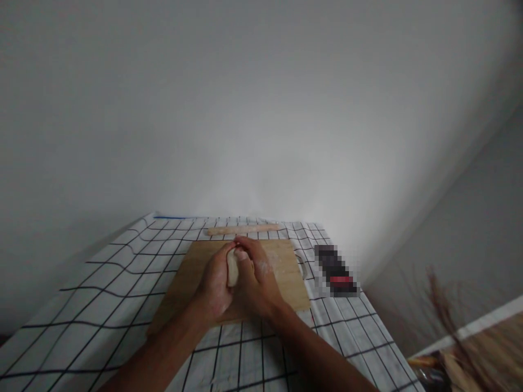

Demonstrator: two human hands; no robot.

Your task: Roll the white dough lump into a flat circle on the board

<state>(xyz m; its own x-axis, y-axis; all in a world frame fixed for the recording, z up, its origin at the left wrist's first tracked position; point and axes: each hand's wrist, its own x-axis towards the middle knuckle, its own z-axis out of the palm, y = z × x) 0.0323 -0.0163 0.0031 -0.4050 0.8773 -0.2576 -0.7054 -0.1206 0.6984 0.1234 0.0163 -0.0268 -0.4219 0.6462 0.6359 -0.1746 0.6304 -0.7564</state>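
Over the wooden board point(292, 283): two bare hands come together around a lump of dough point(232, 268), near the board's middle.
Dough: pale, partly hidden, with a smooth face showing in the gap between the palms; whether it touches the wood cannot be told.
Left hand point(214, 280): curled against the dough's left side, gripping it, the forearm reaching in across the board's near left corner.
Right hand point(259, 275): closed on the dough from the right, thumb laid along it, white powdery marks on the back.
Board: flat on the worktop point(122, 310), with whitish dusting toward its far right corner and a curved metal handle point(303, 265) at its right edge.
Checked cloth point(237, 356): white with black lines, spread over the worktop and creased toward the left edge.
Rolling pin point(243, 230): pale, lying crosswise between the board and the worktop's far edge, apart from both hands.
Far left corner: a thin blue strip point(169, 218) along the edge.
Right edge: a pixelated dark object point(337, 269) with a red patch, just beyond the board's handle.
Beyond the worktop's right edge: blurred reddish-brown bristles point(439, 302), low down.
Behind the far edge: a plain pale wall point(261, 109).
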